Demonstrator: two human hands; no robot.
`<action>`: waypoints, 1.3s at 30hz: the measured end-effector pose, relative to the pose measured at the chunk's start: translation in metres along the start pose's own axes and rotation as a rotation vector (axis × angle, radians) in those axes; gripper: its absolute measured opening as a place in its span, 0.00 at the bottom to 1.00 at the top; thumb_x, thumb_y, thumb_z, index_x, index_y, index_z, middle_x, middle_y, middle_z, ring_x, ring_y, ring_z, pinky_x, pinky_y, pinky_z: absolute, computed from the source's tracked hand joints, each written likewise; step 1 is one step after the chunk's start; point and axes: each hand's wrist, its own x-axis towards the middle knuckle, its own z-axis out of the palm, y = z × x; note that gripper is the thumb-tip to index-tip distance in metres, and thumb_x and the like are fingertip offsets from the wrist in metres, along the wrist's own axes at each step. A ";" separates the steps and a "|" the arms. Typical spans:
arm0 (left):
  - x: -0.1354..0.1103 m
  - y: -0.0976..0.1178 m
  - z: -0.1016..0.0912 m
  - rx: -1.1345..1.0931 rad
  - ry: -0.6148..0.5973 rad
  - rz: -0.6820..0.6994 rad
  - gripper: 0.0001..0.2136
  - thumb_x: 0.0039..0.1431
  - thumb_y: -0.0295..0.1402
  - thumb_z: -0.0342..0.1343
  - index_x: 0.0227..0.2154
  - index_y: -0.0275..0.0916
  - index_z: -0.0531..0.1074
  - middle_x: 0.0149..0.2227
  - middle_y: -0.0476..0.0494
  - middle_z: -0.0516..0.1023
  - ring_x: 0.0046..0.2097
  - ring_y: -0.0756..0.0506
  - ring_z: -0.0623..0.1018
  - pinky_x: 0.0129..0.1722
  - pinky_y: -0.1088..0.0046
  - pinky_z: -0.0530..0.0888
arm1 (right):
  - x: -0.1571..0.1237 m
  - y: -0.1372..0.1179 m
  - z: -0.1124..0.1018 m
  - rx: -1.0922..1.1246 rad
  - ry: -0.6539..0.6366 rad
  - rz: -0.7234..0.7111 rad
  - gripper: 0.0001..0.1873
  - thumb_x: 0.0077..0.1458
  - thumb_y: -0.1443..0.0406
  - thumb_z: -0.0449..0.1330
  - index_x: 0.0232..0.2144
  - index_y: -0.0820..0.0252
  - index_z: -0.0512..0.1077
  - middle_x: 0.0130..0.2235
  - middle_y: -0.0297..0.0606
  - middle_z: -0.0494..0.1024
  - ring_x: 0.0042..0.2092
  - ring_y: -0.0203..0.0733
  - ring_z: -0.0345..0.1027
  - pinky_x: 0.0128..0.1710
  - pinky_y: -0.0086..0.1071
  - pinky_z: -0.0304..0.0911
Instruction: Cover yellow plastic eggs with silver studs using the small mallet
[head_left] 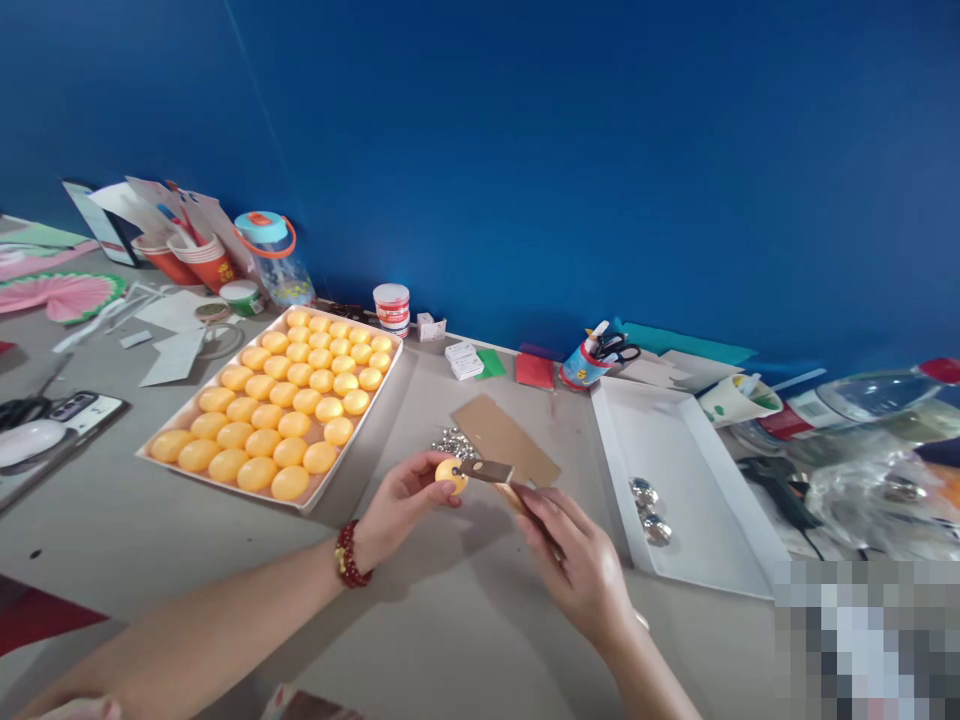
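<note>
Between the fingertips of my left hand [409,500] is a yellow-orange ping-pong ball [448,474]. My right hand [574,560] is wrapped round the wooden handle of a hammer-like tool [487,471] with a flat brown metal head. The tip of that head meets, or nearly meets, a small dark spot on the ball's right side; I cannot make out which. Behind the ball lies a pile of small silvery metal pieces [452,440], next to a brown cardboard piece [506,437]. To the left, a shallow box [309,503] holds rows of similar balls.
On the right, a white tray [705,520] has a few shiny silver domes [657,530] in it. A cup with scissors [585,365], a plastic bottle [847,405] and a glue gun [780,495] stand or lie nearby. A blue wall [525,170] rises behind.
</note>
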 end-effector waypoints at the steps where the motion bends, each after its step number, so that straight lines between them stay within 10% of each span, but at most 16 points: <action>1: 0.000 0.000 0.000 0.000 -0.003 -0.002 0.15 0.53 0.36 0.67 0.42 0.37 0.77 0.38 0.42 0.78 0.39 0.46 0.76 0.38 0.67 0.79 | 0.000 0.000 0.000 0.003 0.005 0.000 0.17 0.65 0.69 0.53 0.55 0.56 0.67 0.45 0.45 0.77 0.42 0.42 0.76 0.40 0.32 0.73; 18: -0.001 -0.001 -0.002 -0.013 -0.009 -0.022 0.15 0.54 0.36 0.66 0.44 0.38 0.78 0.41 0.42 0.80 0.39 0.45 0.78 0.41 0.65 0.78 | 0.000 0.005 0.000 0.013 0.058 0.045 0.15 0.65 0.68 0.53 0.53 0.56 0.69 0.45 0.45 0.78 0.40 0.43 0.76 0.38 0.33 0.73; 28: -0.006 0.008 -0.003 -0.007 -0.141 -0.016 0.17 0.60 0.36 0.61 0.51 0.42 0.74 0.45 0.39 0.79 0.40 0.44 0.79 0.44 0.65 0.77 | -0.002 0.046 0.004 -0.505 0.071 0.191 0.17 0.66 0.64 0.50 0.54 0.58 0.70 0.41 0.42 0.78 0.34 0.44 0.75 0.28 0.32 0.67; 39: -0.010 0.005 0.001 0.136 -0.217 0.130 0.16 0.59 0.31 0.62 0.50 0.45 0.75 0.53 0.40 0.71 0.48 0.42 0.74 0.47 0.65 0.76 | 0.000 0.030 0.011 -0.169 0.034 0.046 0.18 0.63 0.65 0.56 0.55 0.56 0.68 0.49 0.45 0.75 0.50 0.51 0.69 0.50 0.47 0.67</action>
